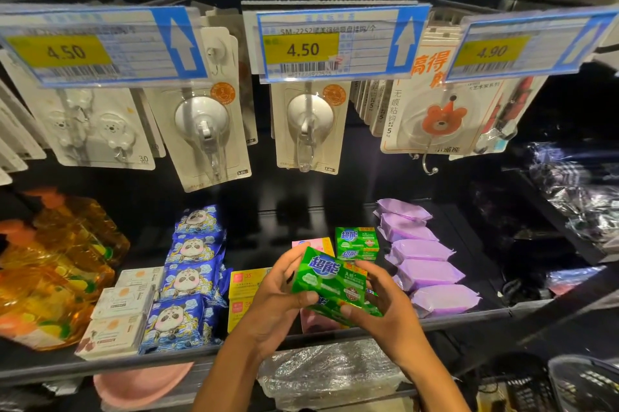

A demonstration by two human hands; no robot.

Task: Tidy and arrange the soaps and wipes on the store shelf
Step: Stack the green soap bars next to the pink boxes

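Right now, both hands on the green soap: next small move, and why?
Probably set the green soap pack, held by the left hand and right hand, in the open shelf spot in front of the matching green soap stack, which sits behind it, keeping like with like.

Suction hooks (303,130) on cards hang under price tags (301,49), 4.50 & 4.90.

- Hiding part of the pink soap box (316,322) behind the left hand (278,297) and green soap pack (331,284).
- Covering a second green pack's (363,309) label under the right hand (385,307).
- Blurring the print on the right price tag (522,46).
- Cutting off the orange bottles (50,277) at the left edge.
- Losing the wrapped goods (582,190) in shadow, far right.
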